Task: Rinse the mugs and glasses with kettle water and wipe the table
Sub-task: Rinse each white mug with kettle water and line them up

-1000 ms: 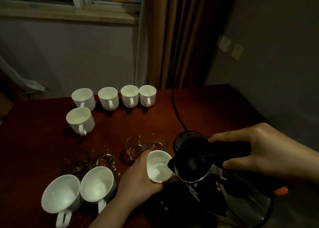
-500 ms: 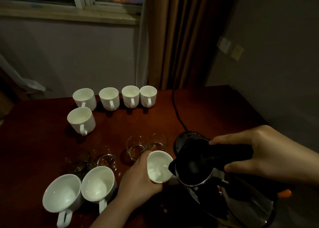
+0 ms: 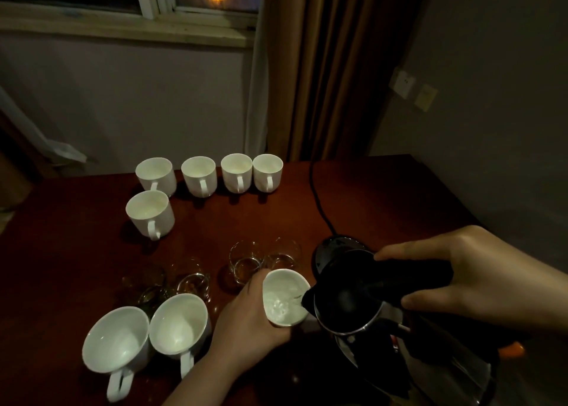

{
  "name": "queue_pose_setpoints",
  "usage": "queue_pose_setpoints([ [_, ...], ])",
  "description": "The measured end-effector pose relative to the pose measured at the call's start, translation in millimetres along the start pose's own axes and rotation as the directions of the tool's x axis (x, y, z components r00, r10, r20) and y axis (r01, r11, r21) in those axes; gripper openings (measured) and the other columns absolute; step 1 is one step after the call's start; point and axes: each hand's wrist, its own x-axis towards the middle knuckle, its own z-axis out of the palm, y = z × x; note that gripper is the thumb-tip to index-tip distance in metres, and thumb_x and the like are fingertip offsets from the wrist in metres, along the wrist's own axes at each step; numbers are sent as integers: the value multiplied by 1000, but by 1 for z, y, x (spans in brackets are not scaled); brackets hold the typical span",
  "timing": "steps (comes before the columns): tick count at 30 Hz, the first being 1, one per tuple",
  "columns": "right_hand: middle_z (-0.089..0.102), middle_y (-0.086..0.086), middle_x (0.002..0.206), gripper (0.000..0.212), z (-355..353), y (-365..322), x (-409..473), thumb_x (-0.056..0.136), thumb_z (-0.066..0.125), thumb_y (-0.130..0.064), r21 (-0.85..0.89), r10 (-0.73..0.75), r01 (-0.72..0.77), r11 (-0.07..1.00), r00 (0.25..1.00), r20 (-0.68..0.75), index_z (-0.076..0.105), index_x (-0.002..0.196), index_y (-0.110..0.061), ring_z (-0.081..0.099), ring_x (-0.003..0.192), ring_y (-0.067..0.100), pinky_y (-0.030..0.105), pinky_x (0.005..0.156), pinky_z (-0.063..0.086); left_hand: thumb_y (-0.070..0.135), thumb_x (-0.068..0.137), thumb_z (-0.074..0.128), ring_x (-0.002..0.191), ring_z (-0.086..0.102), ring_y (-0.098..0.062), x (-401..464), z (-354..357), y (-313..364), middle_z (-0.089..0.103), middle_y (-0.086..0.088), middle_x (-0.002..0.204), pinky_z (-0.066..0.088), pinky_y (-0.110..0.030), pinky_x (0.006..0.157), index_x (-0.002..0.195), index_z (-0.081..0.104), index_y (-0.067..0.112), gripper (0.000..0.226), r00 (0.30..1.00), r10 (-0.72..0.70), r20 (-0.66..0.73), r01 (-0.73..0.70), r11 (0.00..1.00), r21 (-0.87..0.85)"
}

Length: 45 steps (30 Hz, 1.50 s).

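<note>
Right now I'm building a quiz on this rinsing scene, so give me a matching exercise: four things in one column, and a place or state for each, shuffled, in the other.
Things:
1. kettle
2. mug in the left hand
3. row of four mugs
4. kettle base

Places or states:
A. upright along the table's far edge
B. bare on the table, cord running back from it
C. tilted, spout at a mug's rim, held by the right hand
D. gripped and tipped toward the spout, water inside

Pairs: 1-C, 2-D, 3-A, 4-B
</note>
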Motion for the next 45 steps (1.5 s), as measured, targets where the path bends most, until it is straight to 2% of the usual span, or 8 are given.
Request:
queue_pose_setpoints([
  [6, 51, -43, 100, 48, 0, 0, -1, 68, 74, -38, 18, 9, -10, 1000, 1000, 25, 46, 100, -62, 50, 100, -24, 1, 81, 44, 66, 51, 69, 103, 54, -4, -1, -3, -6, 53, 23, 112, 50, -30, 84, 121, 33, 48, 81, 997, -43, -59, 42, 999, -19],
  [13, 41, -63, 87, 47, -1, 0, -1, 68, 74, -39, 12, 21, -22, 1000, 999, 34, 45, 95, -66, 46, 97, -30, -5, 74, 39, 53, 55, 81, 99, 49, -5, -4, -14, -1, 46, 30, 102, 42, -25, 78, 111, 28, 50, 78, 989, -58, -136, 51, 998, -48],
  [18, 48, -33, 103, 50, -6, -2, -3, 74, 71, -24, 52, 133, -137, 989, 989, 72, 46, 111, -47, 50, 48, -24, 2, 44, 39, 47, 55, 83, 98, 50, -6, -5, -21, 0, 49, 25, 107, 39, -24, 75, 115, 32, 46, 79, 971, -92, -221, 61, 988, -143],
  [23, 66, -28, 102, 70, 2, 13, -21, 31, 67, -81, 287, 244, -213, 934, 967, -75, 59, 98, -62, 71, 75, 7, 30, 62, 60, 66, 37, 65, 90, 46, 2, -1, -32, 6, 44, 35, 100, 37, -23, 72, 113, 32, 47, 85, 957, -111, -267, 60, 980, -192],
  [25, 66, -27, 103, 71, 13, 27, -28, 28, 68, -81, 412, 302, -199, 889, 932, -201, 59, 97, -63, 70, 83, 11, 34, 67, 60, 63, 39, 68, 91, 46, 1, 0, -34, 7, 44, 35, 100, 37, -24, 71, 115, 32, 47, 85, 956, -106, -274, 57, 982, -180],
  [27, 68, -20, 99, 48, 25, 33, -30, 45, 77, -54, 518, 347, -133, 845, 874, -341, 60, 89, -64, 66, 88, 4, 29, 70, 58, 63, 38, 67, 88, 48, 4, 2, -36, 9, 45, 34, 99, 37, -20, 68, 114, 32, 47, 85, 955, -102, -280, 52, 982, -182],
  [32, 58, -22, 98, 55, 62, 39, -20, 67, 74, -3, 654, 517, -43, 755, 652, -555, 63, 90, -51, 58, 92, 3, 18, 71, 55, 52, 46, 78, 93, 49, 0, 6, -33, 11, 48, 32, 101, 37, -18, 69, 115, 36, 44, 81, 958, -83, -274, 41, 987, -156],
  [45, 58, -5, 107, 53, 98, 49, 27, 74, 73, -10, 690, 631, -59, 721, 467, -620, 53, 112, -42, 61, 89, 19, 36, 83, 51, 61, 41, 73, 90, 47, 8, 9, -30, 17, 45, 35, 100, 39, -22, 73, 100, 30, 61, 72, 981, -77, -179, 54, 990, -127],
])
